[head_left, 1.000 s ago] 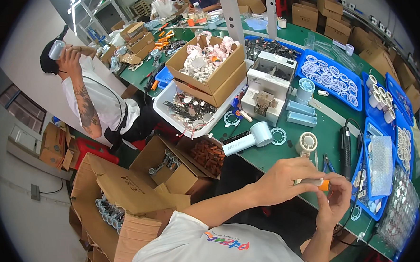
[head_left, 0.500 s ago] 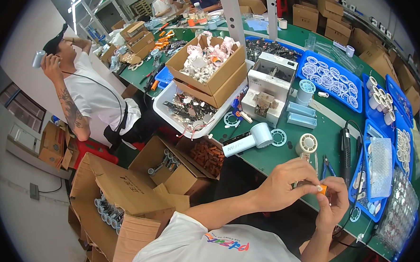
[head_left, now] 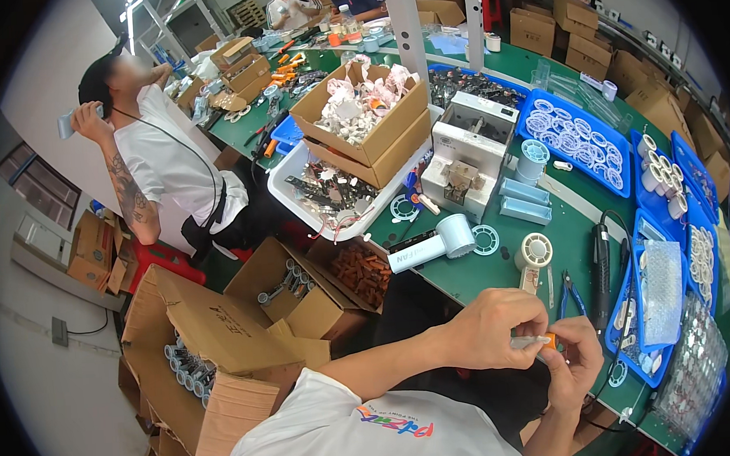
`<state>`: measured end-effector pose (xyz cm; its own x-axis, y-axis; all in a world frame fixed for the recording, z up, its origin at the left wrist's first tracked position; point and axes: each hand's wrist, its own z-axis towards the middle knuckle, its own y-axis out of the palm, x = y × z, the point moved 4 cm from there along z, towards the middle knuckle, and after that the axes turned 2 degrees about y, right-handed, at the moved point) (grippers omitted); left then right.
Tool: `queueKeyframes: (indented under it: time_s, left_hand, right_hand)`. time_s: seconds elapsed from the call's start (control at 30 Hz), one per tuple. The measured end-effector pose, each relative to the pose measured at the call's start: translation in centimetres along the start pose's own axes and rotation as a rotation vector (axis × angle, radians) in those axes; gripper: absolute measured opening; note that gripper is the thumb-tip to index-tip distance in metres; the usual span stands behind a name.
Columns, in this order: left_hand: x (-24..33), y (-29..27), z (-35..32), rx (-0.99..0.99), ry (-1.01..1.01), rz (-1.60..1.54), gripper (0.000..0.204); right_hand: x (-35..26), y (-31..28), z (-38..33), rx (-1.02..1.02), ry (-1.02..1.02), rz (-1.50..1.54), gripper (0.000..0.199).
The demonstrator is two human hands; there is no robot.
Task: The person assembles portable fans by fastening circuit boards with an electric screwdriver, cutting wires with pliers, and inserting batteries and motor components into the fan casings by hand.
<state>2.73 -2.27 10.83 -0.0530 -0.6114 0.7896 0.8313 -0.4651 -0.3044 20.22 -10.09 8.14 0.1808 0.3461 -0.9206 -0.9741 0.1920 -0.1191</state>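
Over the near edge of the green table, my two hands meet in front of my body. The fingers of my right hand point(head_left: 576, 357) are closed round a small orange piece point(head_left: 550, 341), most of it hidden by the fingers. My left hand point(head_left: 496, 328) pinches a thin whitish strip point(head_left: 526, 342) whose tip touches the orange piece. Just beyond them lie a cream handheld fan point(head_left: 533, 256) and blue-handled pliers point(head_left: 570, 291). A light-blue handheld fan point(head_left: 436, 245) rests further left, beside a loose blue ring grille point(head_left: 484, 239).
Blue trays point(head_left: 619, 183) of white rings and parts line the right side. A white machine point(head_left: 469, 156) stands mid-table, beside a white bin point(head_left: 284, 183) and stacked cardboard boxes point(head_left: 361, 146). Open cartons point(head_left: 222, 330) stand at left. A co-worker point(head_left: 158, 144) sits beyond them.
My hands have dipped slightly and drawn a little apart, and the whitish strip now shows between them. At the left, the co-worker's head and raised hand have shifted.
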Motion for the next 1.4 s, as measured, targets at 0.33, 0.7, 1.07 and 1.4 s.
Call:
queueKeyframes:
  time_s: [0.33,0.7,1.07,1.4]
  left_hand:
    - [0.0,0.3,-0.1,0.096,0.048,0.046,0.021]
    - [0.2,0.0,-0.1,0.147,-0.154,-0.12,0.016]
    - [0.1,-1.0,-0.6,-0.078,0.026,-0.253,0.026]
    - [0.0,-0.7,-0.8,0.066,0.013,-0.095,0.017]
  right_hand:
    - [-0.2,0.3,-0.1,0.045,-0.04,-0.036,0.029]
    - [-0.8,0.4,0.0,0.102,-0.096,-0.081,0.028]
    - [-0.3,-0.4,-0.1,0.135,-0.04,-0.007,0.027]
    - [-0.3,0.0,0.1,0.13,-0.037,-0.025,0.026]
